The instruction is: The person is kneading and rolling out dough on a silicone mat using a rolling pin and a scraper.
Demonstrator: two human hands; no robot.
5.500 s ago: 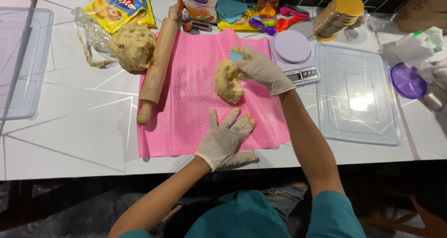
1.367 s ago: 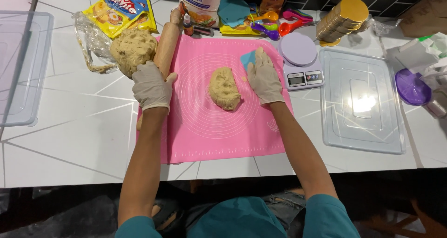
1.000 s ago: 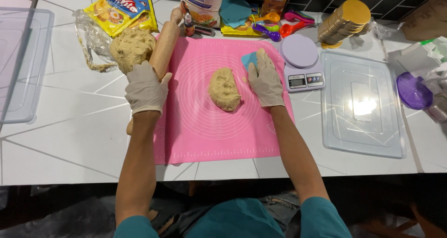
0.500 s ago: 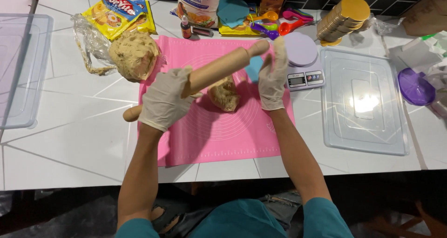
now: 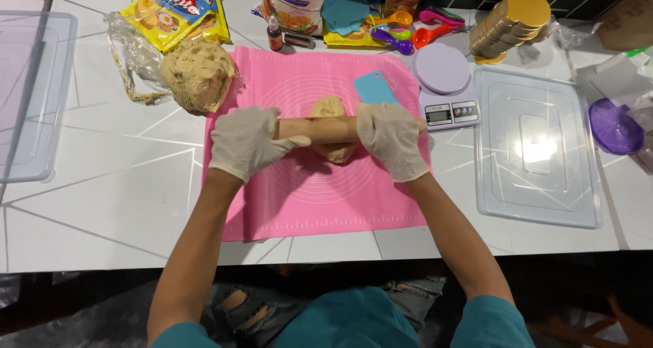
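Head view, looking straight down: both of my white-gloved hands are wrapped around a pale wooden rolling pin (image 5: 333, 129) that lies crosswise over a small lump of tan dough (image 5: 331, 127). My left hand (image 5: 246, 142) is closed over the pin's left end, thumb stretched along the barrel, and my right hand (image 5: 392, 140) is closed over its right end, so the weight sits evenly on both sides of the dough. The lump shows above and below the pin, which I judge means the pin rests on its middle. Dough and pin sit near the centre of a pink silicone baking mat (image 5: 313, 191) printed with faint circles, spread flat on the white tiled worktop (image 5: 102, 198), likely to keep the dough from sticking.

A light blue plastic scraper (image 5: 375, 87) lies on the mat just beyond my right hand, within easy reach. Off the mat's far left corner sits a larger ball of the same tan dough (image 5: 198, 74) on crumpled clear plastic wrap (image 5: 132, 59). To the right of the mat stands a small digital kitchen scale with a lilac round plate (image 5: 443, 83), and beside it a clear plastic tray lid (image 5: 537, 144) lies flat. Coloured measuring spoons (image 5: 408, 35) and a stack of round gold cake boards (image 5: 510, 21) line the far edge
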